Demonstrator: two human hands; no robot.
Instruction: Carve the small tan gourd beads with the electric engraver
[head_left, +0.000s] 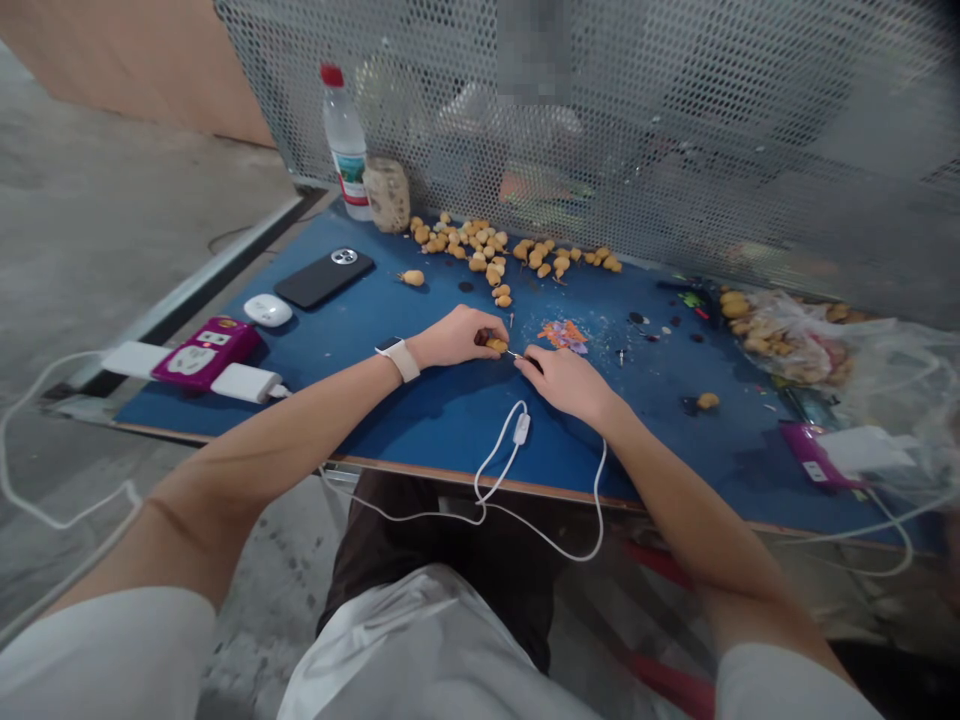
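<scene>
My left hand (464, 337), with a watch on its wrist, pinches a small yellow-brown gourd (496, 345) above the blue tabletop. From the right, my right hand (561, 378) grips a pen-like tool with a thin metal tip (513, 353). The tip points at the gourd and is at or very near its surface; contact is too small to make out. Most of the tool's handle is hidden by my fingers. A white cord with an inline switch (521, 429) loops below my hands. Just beyond them lies a little heap of orange and purple bits (564, 335).
Many small gourds (480, 240) line the mesh panel (637, 150). A bottle (349, 150), jar (387, 195), phone (324, 280), white case (268, 311) and purple power strip (202, 355) stand left. At right are a plastic bag of gourds (795, 335) and another purple socket (814, 457).
</scene>
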